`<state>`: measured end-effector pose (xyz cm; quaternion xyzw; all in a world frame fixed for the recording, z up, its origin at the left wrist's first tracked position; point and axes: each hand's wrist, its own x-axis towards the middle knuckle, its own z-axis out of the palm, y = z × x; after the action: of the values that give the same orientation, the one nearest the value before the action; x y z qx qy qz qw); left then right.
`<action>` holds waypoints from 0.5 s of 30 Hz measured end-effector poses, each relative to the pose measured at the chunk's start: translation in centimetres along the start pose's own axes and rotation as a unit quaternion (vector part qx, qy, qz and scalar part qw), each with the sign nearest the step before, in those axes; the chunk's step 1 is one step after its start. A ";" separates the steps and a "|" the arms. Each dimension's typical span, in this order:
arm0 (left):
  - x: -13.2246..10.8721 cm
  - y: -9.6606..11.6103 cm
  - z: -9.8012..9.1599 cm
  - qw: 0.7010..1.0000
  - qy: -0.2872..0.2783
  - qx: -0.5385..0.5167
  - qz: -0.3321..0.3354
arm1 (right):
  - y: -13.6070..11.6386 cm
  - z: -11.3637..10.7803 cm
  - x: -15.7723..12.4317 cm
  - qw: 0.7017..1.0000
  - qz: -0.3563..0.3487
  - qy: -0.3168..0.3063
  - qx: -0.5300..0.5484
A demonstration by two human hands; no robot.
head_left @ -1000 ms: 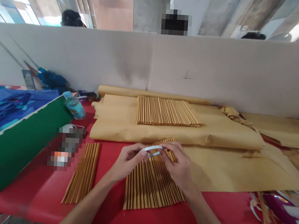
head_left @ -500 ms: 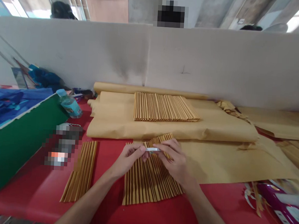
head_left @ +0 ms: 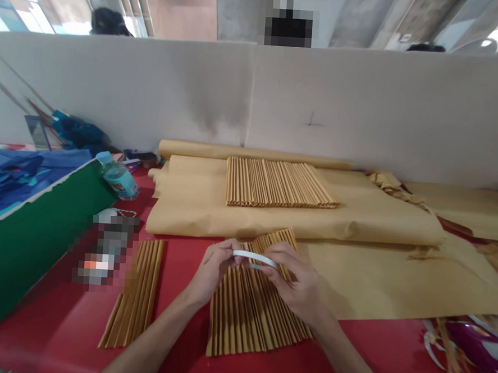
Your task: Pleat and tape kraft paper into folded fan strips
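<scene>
Both hands meet over a pleated sheet of brown paper [head_left: 249, 316] lying on the red table. Between them is a narrow roll of white tape [head_left: 253, 257], seen nearly edge-on as a curved band. My left hand [head_left: 219, 266] pinches its left end with thumb and fingers. The right end is gripped by my right hand [head_left: 292, 273], whose fingers curl over it. The upper part of the pleated sheet is partly hidden behind the hands. A smaller pleated piece of brown paper [head_left: 141, 292] lies to the left, apart from both hands.
Another pleated sheet [head_left: 278, 182] rests on layered brown paper [head_left: 188, 214] ahead. At left stand a green-sided box [head_left: 46, 247] of blue material and a bottle [head_left: 120, 180]. A purple object [head_left: 479, 347] and paper scraps lie at right. A grey partition [head_left: 343, 96] rises behind.
The tape roll shows a longer, more curved band between my hands, which have moved slightly apart. The whole view has shifted a little.
</scene>
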<state>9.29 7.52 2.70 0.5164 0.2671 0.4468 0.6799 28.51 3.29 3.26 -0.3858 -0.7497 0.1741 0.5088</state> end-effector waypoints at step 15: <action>-6.6 8.3 -16.8 0.522 0.339 0.750 -0.223 | -0.7 0.9 0.0 0.998 -0.062 -0.005 -0.004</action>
<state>-10.33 10.08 4.42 0.5684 0.8204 0.0566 -0.0239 27.44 2.99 3.35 -0.3394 -0.7756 0.1409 0.5133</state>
